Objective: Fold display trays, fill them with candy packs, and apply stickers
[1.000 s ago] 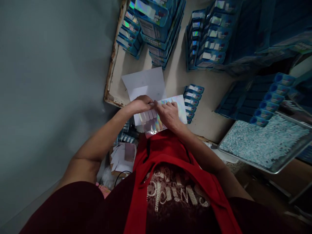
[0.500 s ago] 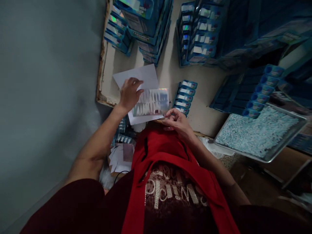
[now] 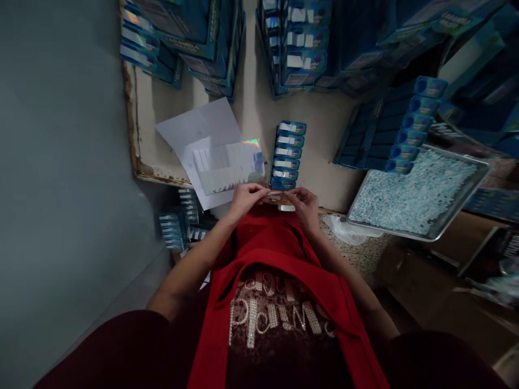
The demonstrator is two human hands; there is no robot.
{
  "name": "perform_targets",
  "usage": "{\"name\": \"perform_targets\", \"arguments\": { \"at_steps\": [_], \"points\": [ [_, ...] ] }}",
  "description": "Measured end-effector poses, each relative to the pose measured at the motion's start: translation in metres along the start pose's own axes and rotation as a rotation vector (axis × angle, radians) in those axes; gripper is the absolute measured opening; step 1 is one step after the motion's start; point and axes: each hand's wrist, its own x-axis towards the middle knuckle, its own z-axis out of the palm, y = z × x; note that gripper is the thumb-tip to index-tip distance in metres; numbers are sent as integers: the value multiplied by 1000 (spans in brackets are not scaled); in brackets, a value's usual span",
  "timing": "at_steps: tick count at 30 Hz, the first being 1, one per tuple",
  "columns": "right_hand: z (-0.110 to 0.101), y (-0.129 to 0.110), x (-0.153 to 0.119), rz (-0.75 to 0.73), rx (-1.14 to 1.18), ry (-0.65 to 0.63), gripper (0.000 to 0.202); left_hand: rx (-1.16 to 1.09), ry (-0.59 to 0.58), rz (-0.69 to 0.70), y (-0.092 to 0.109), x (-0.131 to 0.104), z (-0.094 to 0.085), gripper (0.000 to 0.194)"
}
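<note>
My left hand (image 3: 248,198) and my right hand (image 3: 304,204) meet at the table's front edge, fingertips pinched on a small white sticker strip (image 3: 277,192) stretched between them. Just beyond the fingertips stands a row of small blue boxes (image 3: 287,152). White strips lie across most of their tops, while the nearest one shows a bare blue top. To the left of the row, a shiny sheet of sticker strips (image 3: 227,165) rests on white paper (image 3: 203,127). A small white piece (image 3: 286,207) shows below the fingers; its kind is unclear.
Stacked blue cartons (image 3: 304,48) line the back of the table. At right, a block of blue boxes (image 3: 385,129) stands beside a metal tray (image 3: 440,237) of pale blue and white bits. A grey wall (image 3: 65,135) borders the left side, and more boxes (image 3: 172,229) sit below the table.
My left hand has left the sticker sheet and moved right to meet my right hand. A white strip now spans their fingertips. The whole view has shifted, with the table appearing farther left.
</note>
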Motion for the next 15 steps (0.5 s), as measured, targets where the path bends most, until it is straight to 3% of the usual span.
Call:
{"name": "perform_targets", "arguments": {
  "at_steps": [5,11,15],
  "points": [
    [4,18,15,-32,-205,123,43,227,180,112,0,17,10,21],
    [10,26,32,-62,-381,191,41,269,195,106,-5,36,9,17],
    [11,33,41,-48,-487,227,40,113,138,56,-23,50,13,24]
  ]
}}
